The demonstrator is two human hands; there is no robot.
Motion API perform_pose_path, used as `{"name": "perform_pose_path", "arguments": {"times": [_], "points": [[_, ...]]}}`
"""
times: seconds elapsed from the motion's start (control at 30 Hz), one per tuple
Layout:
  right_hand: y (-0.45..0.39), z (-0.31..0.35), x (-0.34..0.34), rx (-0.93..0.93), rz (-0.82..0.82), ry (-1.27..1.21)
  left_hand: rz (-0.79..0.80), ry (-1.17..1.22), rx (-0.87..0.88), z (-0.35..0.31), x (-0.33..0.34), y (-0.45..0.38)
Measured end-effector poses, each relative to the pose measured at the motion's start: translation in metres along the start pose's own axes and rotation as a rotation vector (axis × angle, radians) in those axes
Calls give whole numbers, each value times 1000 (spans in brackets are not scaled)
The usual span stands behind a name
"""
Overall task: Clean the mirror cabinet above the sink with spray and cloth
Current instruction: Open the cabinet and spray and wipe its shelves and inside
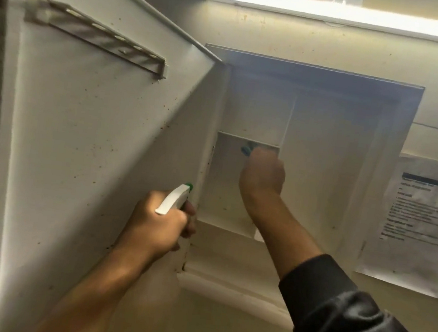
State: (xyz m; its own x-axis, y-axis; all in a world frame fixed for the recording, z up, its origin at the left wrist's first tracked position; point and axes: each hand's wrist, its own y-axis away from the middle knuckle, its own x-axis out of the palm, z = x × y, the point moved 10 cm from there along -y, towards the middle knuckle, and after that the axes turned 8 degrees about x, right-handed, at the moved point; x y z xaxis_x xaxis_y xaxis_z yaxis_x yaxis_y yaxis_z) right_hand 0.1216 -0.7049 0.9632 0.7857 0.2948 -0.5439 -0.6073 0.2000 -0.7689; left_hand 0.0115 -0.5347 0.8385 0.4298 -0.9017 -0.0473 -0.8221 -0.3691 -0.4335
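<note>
The white cabinet (327, 124) stands open, its door (92, 128) swung out to the left with the inner side facing me. My left hand (161, 222) grips a white spray bottle head with a green nozzle (174, 197) near the door's hinge edge. My right hand (262, 172) reaches into the lower left compartment and holds a blue-green cloth (247, 149) against the back wall under a small shelf (248, 138). Most of the cloth is hidden by my fingers.
A slotted metal rack (98, 38) is fixed to the inside of the door. A tube light (341, 14) glows above the cabinet. A printed paper sheet (417, 223) hangs on the wall to the right. Brown specks dot the door and wall.
</note>
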Motion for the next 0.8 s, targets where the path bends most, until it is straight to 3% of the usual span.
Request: {"name": "perform_pose_path", "arguments": {"times": [0.13,0.27,0.53,0.7,0.8], "points": [[-10,1,28,45,7,-63,-4,12,-19,10,-9,5],[-10,13,46,-14,-93,-233,-2,25,-19,12,-13,6],[6,40,86,-369,-145,-489,-19,21,-53,27,-23,-2],[20,22,114,-408,89,-431,-21,4,-9,19,-17,-13],[40,12,142,-434,293,-264,-23,11,6,12,-13,-18]]}}
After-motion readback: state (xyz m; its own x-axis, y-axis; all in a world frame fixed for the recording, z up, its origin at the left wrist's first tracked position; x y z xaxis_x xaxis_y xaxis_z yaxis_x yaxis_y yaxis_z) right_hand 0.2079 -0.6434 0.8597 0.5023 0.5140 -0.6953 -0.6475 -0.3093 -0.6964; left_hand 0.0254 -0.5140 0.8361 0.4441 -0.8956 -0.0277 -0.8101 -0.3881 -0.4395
